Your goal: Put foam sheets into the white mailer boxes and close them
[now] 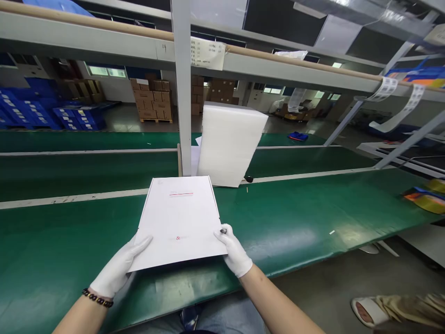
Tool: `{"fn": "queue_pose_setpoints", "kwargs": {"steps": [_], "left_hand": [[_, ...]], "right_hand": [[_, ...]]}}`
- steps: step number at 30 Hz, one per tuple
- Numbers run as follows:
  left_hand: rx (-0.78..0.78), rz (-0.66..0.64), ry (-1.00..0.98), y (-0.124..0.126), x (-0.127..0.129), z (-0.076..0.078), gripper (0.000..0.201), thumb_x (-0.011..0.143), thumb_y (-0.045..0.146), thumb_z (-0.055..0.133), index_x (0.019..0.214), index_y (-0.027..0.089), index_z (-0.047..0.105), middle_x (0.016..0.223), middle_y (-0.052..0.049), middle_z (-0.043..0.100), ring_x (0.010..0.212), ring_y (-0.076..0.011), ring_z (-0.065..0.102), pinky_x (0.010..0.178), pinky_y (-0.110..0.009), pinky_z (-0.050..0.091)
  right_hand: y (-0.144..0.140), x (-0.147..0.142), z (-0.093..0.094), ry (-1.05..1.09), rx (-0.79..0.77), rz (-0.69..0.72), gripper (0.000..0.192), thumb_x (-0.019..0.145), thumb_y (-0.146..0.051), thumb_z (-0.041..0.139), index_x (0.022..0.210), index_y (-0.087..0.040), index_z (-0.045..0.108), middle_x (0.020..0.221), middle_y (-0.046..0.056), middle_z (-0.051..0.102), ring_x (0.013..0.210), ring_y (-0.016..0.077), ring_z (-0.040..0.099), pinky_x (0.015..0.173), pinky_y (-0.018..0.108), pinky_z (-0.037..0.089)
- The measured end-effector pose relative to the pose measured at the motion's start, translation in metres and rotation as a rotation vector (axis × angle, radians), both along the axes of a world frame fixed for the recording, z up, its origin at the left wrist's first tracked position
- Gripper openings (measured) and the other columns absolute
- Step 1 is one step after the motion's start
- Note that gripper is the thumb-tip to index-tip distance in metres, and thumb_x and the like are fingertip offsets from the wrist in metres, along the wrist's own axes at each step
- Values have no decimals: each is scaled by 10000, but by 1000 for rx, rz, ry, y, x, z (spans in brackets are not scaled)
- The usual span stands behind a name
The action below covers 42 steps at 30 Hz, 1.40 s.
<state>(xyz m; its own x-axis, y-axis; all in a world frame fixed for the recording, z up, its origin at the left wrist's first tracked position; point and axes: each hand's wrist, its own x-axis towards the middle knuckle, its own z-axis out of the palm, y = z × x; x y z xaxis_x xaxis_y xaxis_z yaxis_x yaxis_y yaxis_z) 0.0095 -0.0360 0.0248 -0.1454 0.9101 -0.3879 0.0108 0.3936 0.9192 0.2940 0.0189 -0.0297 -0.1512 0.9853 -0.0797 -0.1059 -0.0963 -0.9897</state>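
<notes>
A flat white box [179,222] is held between two white-gloved hands above the near part of a green work surface [295,222]. The left hand [118,269] is placed at the box's near left corner, its fingers spread flat along the edge and its thumb laid on the top face, so the corner is grasped rather than merely touched. The right hand [234,250] is closed on the near right edge, with the thumb on top and the other fingers hidden beneath. A beaded bracelet [97,298] is worn on the left wrist. The box is seen lying nearly level, its far end pointing away from the person; a thin red line is printed near its far end and a small red mark near its near end. Just behind the far edge, a grey upright post [182,93] is set in the bench, and beside it, to the right, a tall stack of white foam sheets [229,144] is stood on the surface, apart from the box. A small dark object [249,179] is seen at the foot of the stack; what it is cannot be told. Cardboard cartons [153,102] and blue crates [38,109] are stacked far behind, across the floor. At the lower right, on the floor, a sandalled foot [368,311] of another person is visible.
</notes>
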Motion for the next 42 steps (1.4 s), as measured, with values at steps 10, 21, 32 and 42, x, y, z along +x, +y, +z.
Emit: {"fn": "queue_pose_setpoints", "kwargs": {"steps": [10,21,32,42], "left_hand": [[89,63,-86,6,8,7,744,818,524,606,1450,193,394,1463,-95,496,1322,-273,495,1104,-385,448],[50,111,528,26,0,-34,659,822,456,489,1386,115,448,1417,-159,533,1365,-317,435,1144,-469,347],[99,-305,1102,55,-44,-47,712,745,515,586,1356,150,558,1461,-127,492,1433,-312,323,1223,-474,112],[202,-66,143,97,-32,-5,757,895,670,258,1360,143,537,1265,-181,644,1316,-344,488,1050,-517,439]], "right_hand": [[18,-16,12,-288,-7,-226,389,690,-500,619,810,-273,326,800,4,525,764,215,544,771,408,501],[30,-15,0,-429,44,-272,407,620,-492,639,797,-259,356,705,-46,515,619,150,495,608,294,421],[61,19,-10,-903,223,-14,450,627,-254,750,1034,-249,558,845,-2,588,769,188,588,701,290,445],[117,-14,6,-41,186,-199,597,733,-842,457,725,-255,345,671,-8,562,620,155,505,590,293,439]]}}
